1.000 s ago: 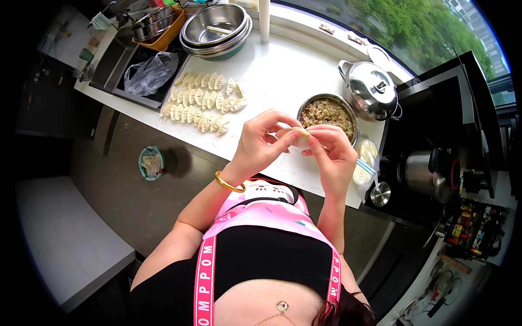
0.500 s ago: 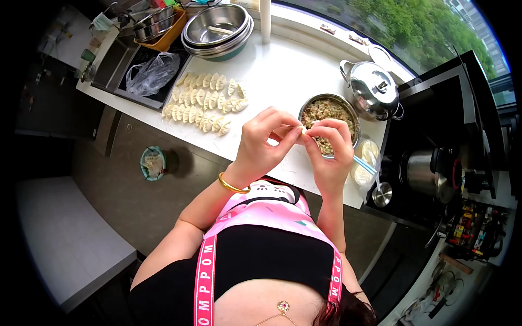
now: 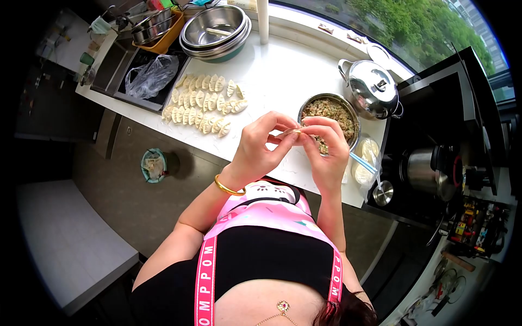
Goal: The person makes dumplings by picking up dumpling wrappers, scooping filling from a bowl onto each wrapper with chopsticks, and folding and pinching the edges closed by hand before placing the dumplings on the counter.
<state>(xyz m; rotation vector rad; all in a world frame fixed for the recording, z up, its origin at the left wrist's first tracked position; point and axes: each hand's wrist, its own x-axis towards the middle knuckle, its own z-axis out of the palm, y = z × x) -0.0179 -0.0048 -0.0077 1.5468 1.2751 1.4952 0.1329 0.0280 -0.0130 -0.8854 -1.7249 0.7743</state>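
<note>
Both my hands meet in front of my apron, pinching the edge of one dumpling [image 3: 292, 131]. Most of that dumpling is hidden by my fingers. My left hand [image 3: 260, 145], with a gold bangle at the wrist, closes thumb and fingertips on one side of it. From the other side my right hand [image 3: 328, 151] does the same. Just beyond the right hand stands a metal bowl of chopped filling [image 3: 330, 111], with blue chopsticks [image 3: 362, 163] sticking out toward me. Rows of pleated dumplings [image 3: 202, 103] lie on the white counter to the left.
Stacked metal bowls [image 3: 215, 27] stand at the back left, near a plastic bag [image 3: 152, 76] over the sink. A lidded pot [image 3: 373, 87] stands at the back right. Bagged dumpling wrappers [image 3: 366, 160] lie by the black stove. On the floor is a small bin [image 3: 154, 164].
My fingertips have shifted slightly left along the dumpling's edge, and my right hand has tilted inward. The rows on the counter look the same.
</note>
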